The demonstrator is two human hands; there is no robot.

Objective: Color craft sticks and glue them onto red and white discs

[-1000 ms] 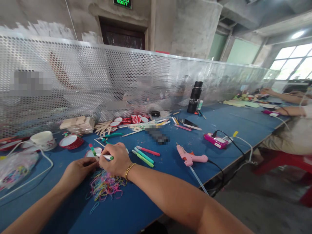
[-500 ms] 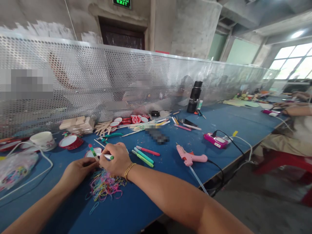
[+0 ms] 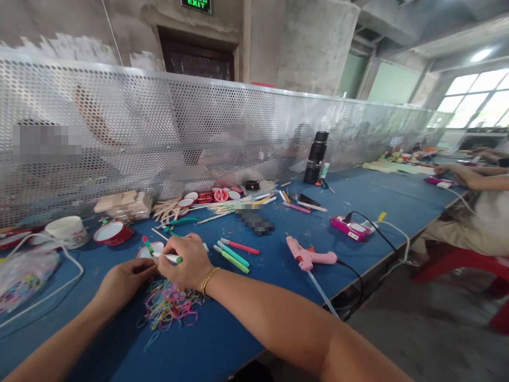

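My right hand [image 3: 186, 261] is closed around a white marker with a green end [image 3: 170, 258], its tip against a wooden stick painted green and red [image 3: 148, 245]. My left hand [image 3: 123, 281] pinches the lower end of that stick, fingers closed. Both hands hover over a heap of coloured rubber bands [image 3: 169, 306] on the blue table [image 3: 254, 318]. A gold bracelet circles my right wrist.
Loose markers [image 3: 234, 254], a pink glue gun [image 3: 308, 258] with cable, a pink device [image 3: 350, 228], red-rimmed lids [image 3: 109, 232], wooden sticks [image 3: 169, 208], a white cup [image 3: 66, 229] and a black bottle [image 3: 317, 157] lie about. A perforated metal screen [image 3: 199, 132] backs the table. Another person sits at the right.
My hands hold nearly the same pose; the view shifted slightly. The person at the right drew an arm back along the table.
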